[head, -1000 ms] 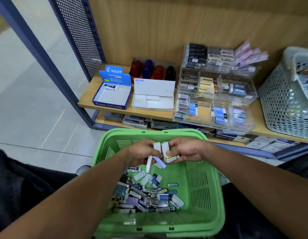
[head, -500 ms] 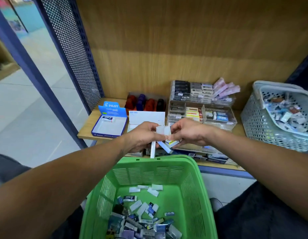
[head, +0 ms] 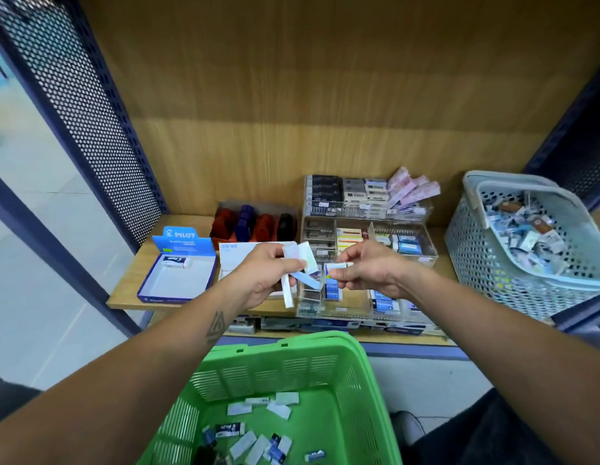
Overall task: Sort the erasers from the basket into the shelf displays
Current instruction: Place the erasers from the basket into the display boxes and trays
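A green basket (head: 375,391) sits low in front of me with several loose erasers (head: 255,441) on its floor. My left hand (head: 261,273) grips a fan of white erasers (head: 298,260) above the shelf front. My right hand (head: 365,266) pinches one white eraser (head: 335,268) just right of that bunch, and a small gap separates the two hands. Behind them stands a clear acrylic display (head: 369,229) with stacked erasers. A blue Pilot box (head: 177,276) at the left holds a single eraser (head: 176,261).
A white box (head: 238,256) sits beside the blue one, with red, purple and black items (head: 255,224) behind. At the right stands a grey basket (head: 486,256) full of small packs. A perforated metal panel (head: 83,112) borders the wooden shelf (head: 127,293) on the left.
Both hands rose from the green basket to shelf height and then drew apart. The right hand now holds one eraser away from the bunch in the left hand. The view tilted upward.
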`<act>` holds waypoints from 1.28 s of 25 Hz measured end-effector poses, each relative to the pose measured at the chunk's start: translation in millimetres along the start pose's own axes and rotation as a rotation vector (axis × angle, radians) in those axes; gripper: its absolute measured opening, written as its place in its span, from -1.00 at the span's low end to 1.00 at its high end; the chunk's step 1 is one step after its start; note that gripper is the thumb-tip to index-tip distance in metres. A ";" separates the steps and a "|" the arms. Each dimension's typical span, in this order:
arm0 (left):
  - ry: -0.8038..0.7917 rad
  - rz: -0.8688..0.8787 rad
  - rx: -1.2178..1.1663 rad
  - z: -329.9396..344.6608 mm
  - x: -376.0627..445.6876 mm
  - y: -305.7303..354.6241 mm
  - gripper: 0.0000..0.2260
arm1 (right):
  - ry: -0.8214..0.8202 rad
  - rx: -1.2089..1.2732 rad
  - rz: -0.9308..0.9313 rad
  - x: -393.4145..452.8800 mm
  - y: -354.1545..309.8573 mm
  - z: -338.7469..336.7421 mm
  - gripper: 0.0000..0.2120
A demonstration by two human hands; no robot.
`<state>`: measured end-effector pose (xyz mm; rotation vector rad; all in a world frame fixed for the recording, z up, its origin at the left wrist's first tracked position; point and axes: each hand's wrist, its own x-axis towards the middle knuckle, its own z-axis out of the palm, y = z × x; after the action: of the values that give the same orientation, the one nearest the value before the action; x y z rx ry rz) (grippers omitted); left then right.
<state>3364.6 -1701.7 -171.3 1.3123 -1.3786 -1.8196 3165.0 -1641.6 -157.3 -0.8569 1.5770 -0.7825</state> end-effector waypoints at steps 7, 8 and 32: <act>-0.023 0.009 -0.022 29.7 26.0 17.3 -0.86 | 0.171 0.228 -0.157 16.5 5.9 -32.2 -0.58; -0.010 0.012 -0.023 32.8 28.5 18.7 -0.84 | 0.183 0.276 -0.163 19.6 4.7 -40.6 -0.61; -0.021 -0.012 -0.032 47.5 44.4 15.0 -0.82 | 0.503 -1.189 -0.131 82.7 17.2 -112.3 -0.73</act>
<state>3301.4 -1723.1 -173.8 1.2913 -1.3494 -1.8603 3042.9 -1699.1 -195.9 -1.6926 2.4866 -0.0393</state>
